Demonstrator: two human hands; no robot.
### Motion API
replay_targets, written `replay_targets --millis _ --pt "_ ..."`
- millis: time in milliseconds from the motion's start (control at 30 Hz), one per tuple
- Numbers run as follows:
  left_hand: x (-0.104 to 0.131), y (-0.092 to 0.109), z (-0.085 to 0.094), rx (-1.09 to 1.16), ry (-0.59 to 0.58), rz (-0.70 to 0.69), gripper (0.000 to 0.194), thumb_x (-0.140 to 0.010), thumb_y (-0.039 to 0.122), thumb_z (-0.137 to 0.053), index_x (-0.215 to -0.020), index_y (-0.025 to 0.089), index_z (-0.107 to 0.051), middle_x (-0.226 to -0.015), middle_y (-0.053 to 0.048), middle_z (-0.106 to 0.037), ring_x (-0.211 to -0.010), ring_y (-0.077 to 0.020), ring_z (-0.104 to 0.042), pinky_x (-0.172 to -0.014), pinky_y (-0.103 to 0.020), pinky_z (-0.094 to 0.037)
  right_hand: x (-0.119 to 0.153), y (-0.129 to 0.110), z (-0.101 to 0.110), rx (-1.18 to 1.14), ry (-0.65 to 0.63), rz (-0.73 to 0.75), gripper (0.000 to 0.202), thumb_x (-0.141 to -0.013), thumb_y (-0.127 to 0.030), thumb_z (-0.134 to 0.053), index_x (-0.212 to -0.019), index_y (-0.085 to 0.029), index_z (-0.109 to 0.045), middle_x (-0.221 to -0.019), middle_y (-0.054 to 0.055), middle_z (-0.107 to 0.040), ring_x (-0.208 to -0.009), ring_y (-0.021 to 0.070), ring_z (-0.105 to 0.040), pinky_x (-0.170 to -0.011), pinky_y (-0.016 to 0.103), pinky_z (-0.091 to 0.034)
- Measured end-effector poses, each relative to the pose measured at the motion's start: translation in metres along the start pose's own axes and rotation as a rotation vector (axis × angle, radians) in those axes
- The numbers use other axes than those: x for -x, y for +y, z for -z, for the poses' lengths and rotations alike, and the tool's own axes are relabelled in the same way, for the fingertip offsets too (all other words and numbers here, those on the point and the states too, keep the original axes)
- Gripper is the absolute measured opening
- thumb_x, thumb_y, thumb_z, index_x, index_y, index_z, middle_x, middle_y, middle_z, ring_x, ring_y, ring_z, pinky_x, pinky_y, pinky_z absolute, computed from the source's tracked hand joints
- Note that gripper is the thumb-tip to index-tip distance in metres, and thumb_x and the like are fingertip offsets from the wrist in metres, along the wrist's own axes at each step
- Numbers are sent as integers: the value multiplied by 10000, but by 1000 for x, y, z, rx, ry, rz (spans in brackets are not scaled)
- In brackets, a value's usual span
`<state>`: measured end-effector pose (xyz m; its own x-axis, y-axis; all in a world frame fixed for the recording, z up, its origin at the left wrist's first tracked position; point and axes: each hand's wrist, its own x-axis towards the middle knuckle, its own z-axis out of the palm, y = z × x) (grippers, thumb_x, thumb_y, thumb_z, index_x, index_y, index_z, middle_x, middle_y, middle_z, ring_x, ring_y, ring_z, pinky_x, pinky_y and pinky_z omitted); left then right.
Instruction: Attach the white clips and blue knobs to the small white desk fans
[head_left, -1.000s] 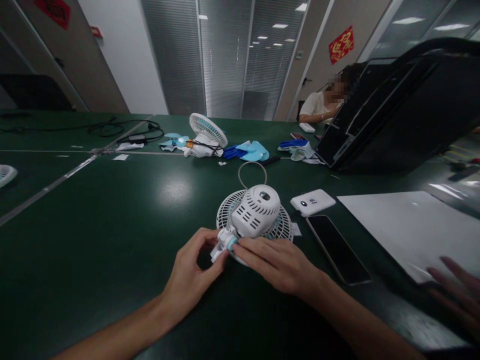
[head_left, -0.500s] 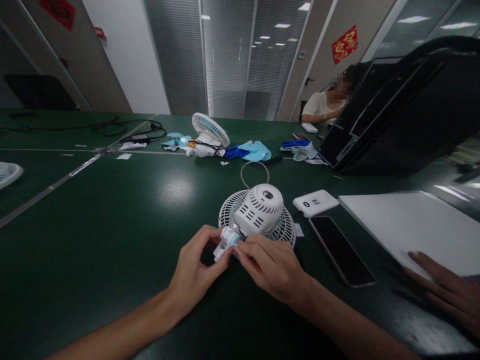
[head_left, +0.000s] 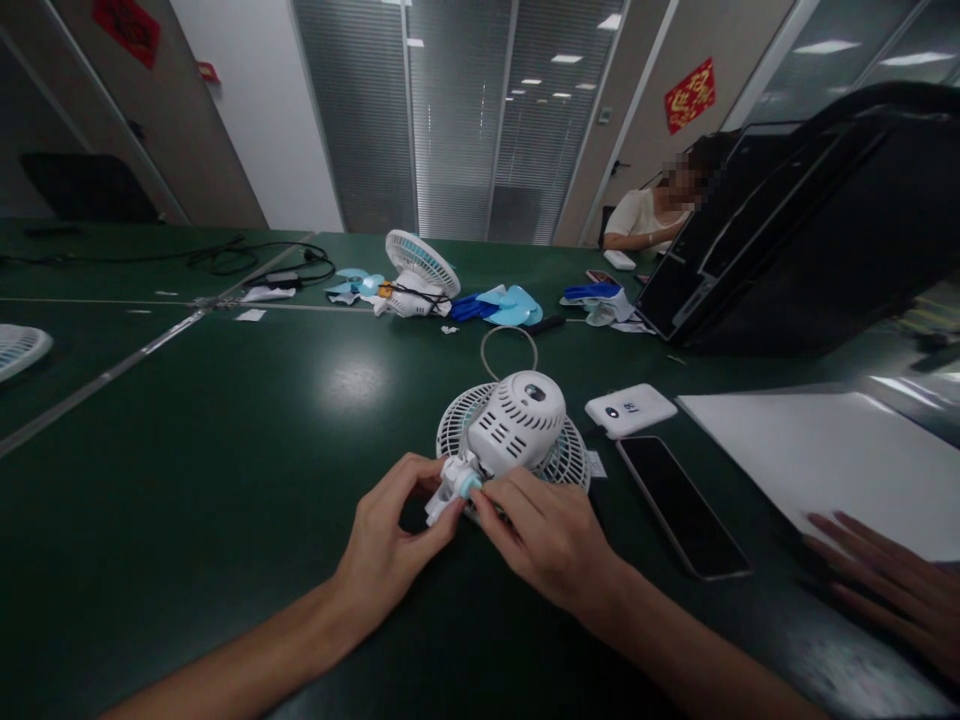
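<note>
A small white fan (head_left: 517,425) lies grille-down on the green table, its rounded motor housing facing up. At its near left end is a white clip (head_left: 444,502) with a light blue knob (head_left: 470,485). My left hand (head_left: 390,535) pinches the clip between thumb and fingers. From the other side, my right hand (head_left: 551,530) has thumb and fingertips closed on the blue knob. My right fingers partly hide the knob and the near part of the grille.
Right of the fan are a white power bank (head_left: 631,410), a dark phone (head_left: 682,508) and a white board (head_left: 817,450) beside another person's hand (head_left: 885,575). Behind lie a second fan (head_left: 420,270), blue blades (head_left: 517,305), gloves (head_left: 600,298) and a large black case (head_left: 795,240).
Both hands keep their places on the clip and knob, with slight shifts of the right fingers. The other person's hand at the right has moved slightly. The view has tilted a little.
</note>
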<state>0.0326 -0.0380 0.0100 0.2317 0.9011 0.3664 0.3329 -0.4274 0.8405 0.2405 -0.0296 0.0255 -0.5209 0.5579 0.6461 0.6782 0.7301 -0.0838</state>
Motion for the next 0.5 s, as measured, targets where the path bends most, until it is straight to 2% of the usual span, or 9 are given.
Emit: replay_targets --millis 33,100,133,233,500 --pt "0 0 0 0 -3 0 201 -939 207 -643 -1139 213 -632 -977 -40 -637 -854 -189 -621 -768 -315 -529 0 4 4 5 -2 47 85 -974 -210 -578 -957 -172 -651 -786 -2 -663 -662 109 -600 -559 277 -422" --pt "0 1 1 4 -14 2 203 -941 209 -644 -1144 218 -631 -972 -36 -635 -851 -187 -620 -769 -314 -526 0 14 12 12 1 148 201 -972 -217 -603 -1165 -171 -634 -961 19 -709 -801 114 -653 -613 261 -466" --pt "-1 1 2 8 -18 3 204 -942 211 -644 -1145 219 -630 -973 -36 -635 -853 -188 -620 -770 -315 -526 0 18 16 3 -32 213 233 -975 -199 -596 -1205 -183 -626 -1010 18 -710 -829 109 -659 -629 252 -480" --pt "-1 1 2 21 -17 2 207 -944 215 -645 -1150 219 -629 -979 -40 -636 -865 -193 -620 -775 -318 -526 -2 23 22 -9 -48 302 234 -991 -148 -546 -1208 -166 -632 -1051 30 -711 -866 110 -670 -658 239 -513" --pt "-1 0 4 29 -44 9 200 -963 229 -627 -1163 220 -621 -1006 -43 -619 -882 -191 -606 -787 -321 -512 -4 18 14 -41 49 278 183 -968 -154 -607 -1145 -155 -656 -1047 42 -723 -867 110 -684 -696 222 -563"
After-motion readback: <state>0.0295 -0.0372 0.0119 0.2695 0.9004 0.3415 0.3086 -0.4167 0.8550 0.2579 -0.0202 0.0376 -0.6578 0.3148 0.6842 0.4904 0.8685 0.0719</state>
